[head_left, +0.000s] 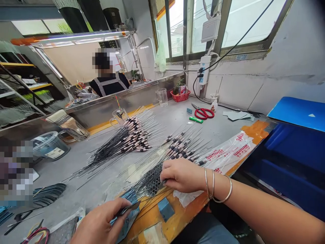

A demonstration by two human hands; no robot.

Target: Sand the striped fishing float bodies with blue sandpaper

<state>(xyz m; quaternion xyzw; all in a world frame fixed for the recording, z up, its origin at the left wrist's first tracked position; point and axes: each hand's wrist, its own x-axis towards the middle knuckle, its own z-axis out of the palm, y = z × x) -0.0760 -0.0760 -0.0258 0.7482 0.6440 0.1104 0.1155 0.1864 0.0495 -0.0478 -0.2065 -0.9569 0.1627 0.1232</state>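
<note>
My right hand (182,176), with bangles on its wrist, pinches the stems of a bundle of slim black fishing floats where they enter a black mesh sleeve (149,183). My left hand (100,222) grips a dark blue strip (128,211) at the lower edge of the view. Two fanned piles of floats with pink and black banded bodies lie on the grey bench: one (129,142) at the middle, another (180,149) just beyond my right hand. A small blue block (165,209) rests on the orange-patched bench edge between my hands.
Red-handled scissors (204,113), a green stick (196,119) and grey card sheets (237,116) lie at the back. A glass tumbler (161,97) and a red basket (180,96) stand there too. A blue crate (291,152) sits at right; a person (109,79) appears beyond a steel divider (122,105).
</note>
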